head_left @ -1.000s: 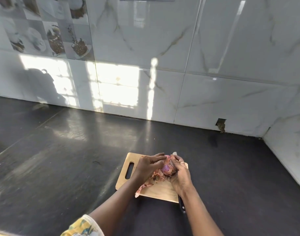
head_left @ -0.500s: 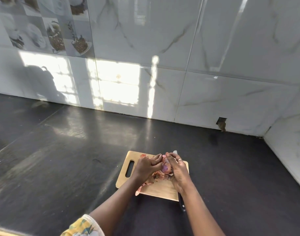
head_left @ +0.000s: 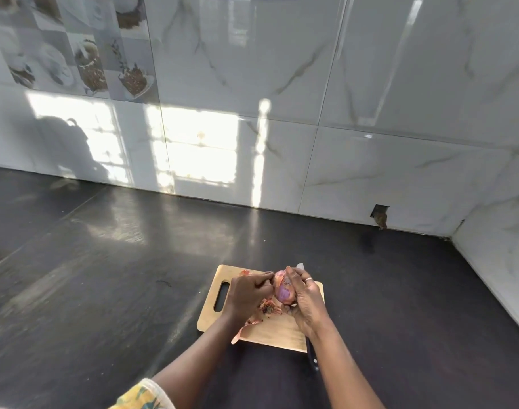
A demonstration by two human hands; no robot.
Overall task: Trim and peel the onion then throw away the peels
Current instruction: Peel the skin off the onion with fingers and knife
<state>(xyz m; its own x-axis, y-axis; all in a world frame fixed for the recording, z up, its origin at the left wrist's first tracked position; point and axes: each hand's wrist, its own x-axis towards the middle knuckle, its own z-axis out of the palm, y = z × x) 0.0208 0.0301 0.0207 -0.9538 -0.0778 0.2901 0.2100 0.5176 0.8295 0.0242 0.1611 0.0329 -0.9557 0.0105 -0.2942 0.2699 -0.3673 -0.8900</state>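
A small purple onion with some papery skin still on it is held just above a wooden cutting board. My right hand grips the onion from the right, fingers curled over its top. My left hand pinches skin at the onion's left side. Loose orange-pink peels lie on the board under my hands, and one strip hangs over the near edge. A knife lies along the board's right side, its black handle showing below my right wrist and its blade tip beyond my fingers.
The board sits on a dark stone counter. A glossy marble-tile wall runs along the back and turns forward at the right corner. A small hole is in the wall base.
Both hands have turned the onion slightly and lifted it a little farther back over the board. More peel scraps lie on the board near its far edge.
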